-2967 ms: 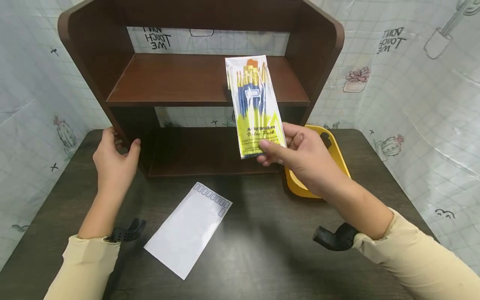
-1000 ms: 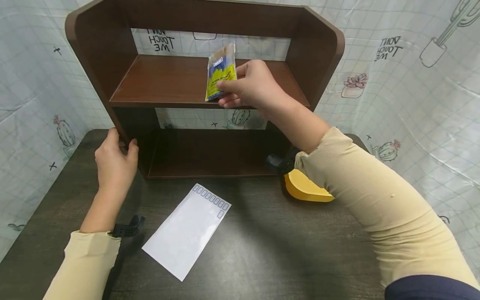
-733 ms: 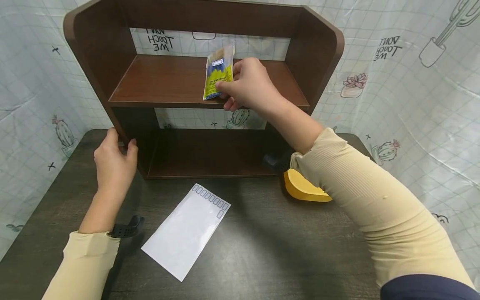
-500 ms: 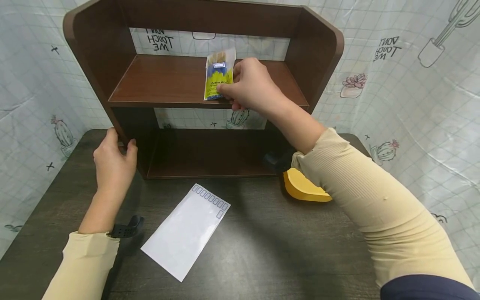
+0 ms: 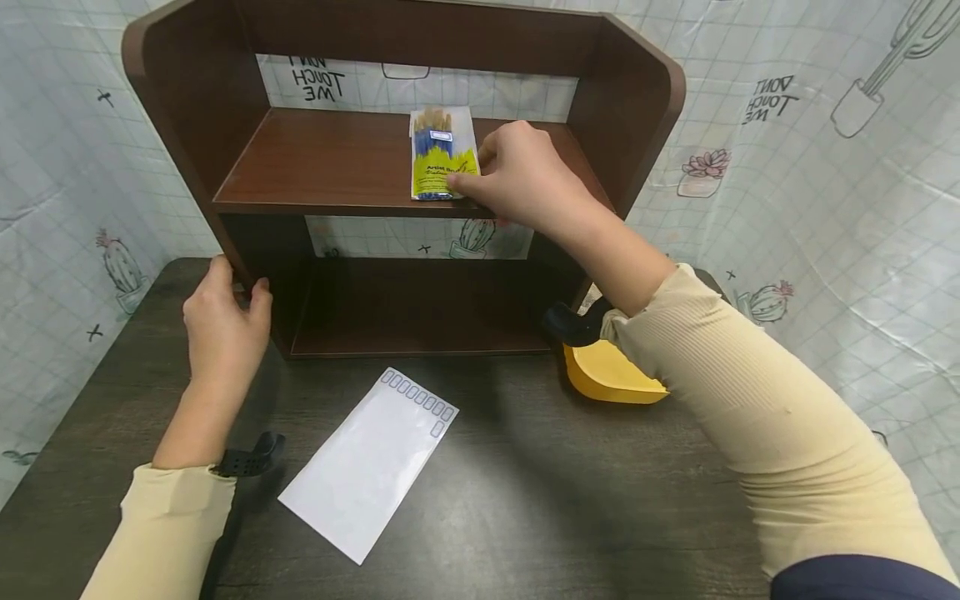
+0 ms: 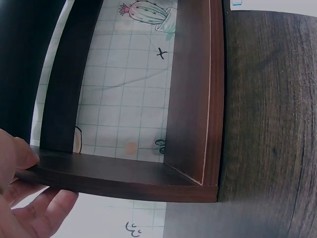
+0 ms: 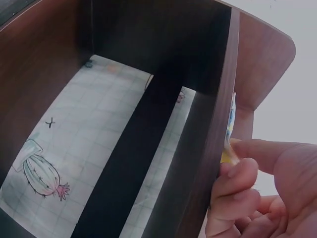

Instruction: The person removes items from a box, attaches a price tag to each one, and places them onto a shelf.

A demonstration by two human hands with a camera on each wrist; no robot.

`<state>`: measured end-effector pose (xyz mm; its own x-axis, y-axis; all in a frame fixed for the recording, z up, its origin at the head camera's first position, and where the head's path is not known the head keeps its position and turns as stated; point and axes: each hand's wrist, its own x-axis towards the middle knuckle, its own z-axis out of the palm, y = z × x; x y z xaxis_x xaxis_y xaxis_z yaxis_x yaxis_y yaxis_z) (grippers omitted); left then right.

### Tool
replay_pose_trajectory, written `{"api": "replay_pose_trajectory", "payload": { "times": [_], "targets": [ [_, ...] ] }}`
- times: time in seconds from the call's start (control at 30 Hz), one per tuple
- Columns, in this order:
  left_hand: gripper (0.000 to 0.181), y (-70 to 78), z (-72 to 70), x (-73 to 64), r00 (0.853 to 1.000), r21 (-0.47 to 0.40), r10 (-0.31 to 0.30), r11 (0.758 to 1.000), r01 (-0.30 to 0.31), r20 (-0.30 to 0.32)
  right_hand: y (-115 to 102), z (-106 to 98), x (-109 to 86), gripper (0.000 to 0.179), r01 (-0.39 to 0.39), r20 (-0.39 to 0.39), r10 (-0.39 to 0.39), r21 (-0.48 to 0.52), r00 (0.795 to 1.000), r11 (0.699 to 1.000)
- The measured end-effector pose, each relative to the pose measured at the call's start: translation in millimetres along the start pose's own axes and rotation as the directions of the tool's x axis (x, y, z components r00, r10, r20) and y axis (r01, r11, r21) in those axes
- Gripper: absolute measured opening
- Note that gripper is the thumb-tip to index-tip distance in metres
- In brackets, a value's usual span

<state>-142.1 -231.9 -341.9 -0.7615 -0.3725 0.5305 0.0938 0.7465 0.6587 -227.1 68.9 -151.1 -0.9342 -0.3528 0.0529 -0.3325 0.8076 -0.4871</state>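
On the upper board of a dark brown wooden shelf [image 5: 322, 158] lies a clear pack of artist paintbrushes [image 5: 435, 162], printed yellow and showing blue handles. My right hand [image 5: 525, 179] pinches the pack's right edge between thumb and fingers, close to the board's front. In the right wrist view, a bit of the yellow pack [image 7: 229, 154] shows at the thumb, beyond the board's edge. My left hand [image 5: 225, 329] grips the shelf's left side panel, thumb inside and fingers outside. The left wrist view has that panel [image 6: 99, 173] between the thumb and fingers.
A white sheet with small printed boxes [image 5: 371, 467] lies on the dark table [image 5: 540, 500] before the shelf. A yellow tray [image 5: 607, 375] stands at the shelf's right front, partly hidden by the right forearm. Patterned white sheeting [image 5: 795, 200] surrounds the table.
The paintbrush pack went from in front of the shelf to the upper board in my right hand, then tipped down flatter and slightly right. My left hand stays on the side panel.
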Motion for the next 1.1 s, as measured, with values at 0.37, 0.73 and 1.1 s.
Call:
{"api": "replay_pose_trajectory", "payload": {
  "times": [0.37,0.73,1.1],
  "targets": [
    [0.024,-2.6,-0.3,-1.1,1.0,-0.012,-0.005,1.0,0.005,0.002,26.8,-4.9,-42.7,0.029,0.121,-0.159,-0.115,0.025,0.981,0.992],
    [0.022,-3.2,0.7,1.9,1.0,-0.021,0.025,0.999,-0.025,-0.011,106.2,8.7,-102.1,0.01,0.34,-0.169,-0.343,-0.049,0.924,0.939],
    [0.023,-3.6,-0.1,1.2,1.0,-0.02,0.026,0.999,-0.026,-0.003,222.0,13.9,-107.7,0.006,0.243,-0.12,-0.261,-0.151,0.958,0.958]
  ]
}}
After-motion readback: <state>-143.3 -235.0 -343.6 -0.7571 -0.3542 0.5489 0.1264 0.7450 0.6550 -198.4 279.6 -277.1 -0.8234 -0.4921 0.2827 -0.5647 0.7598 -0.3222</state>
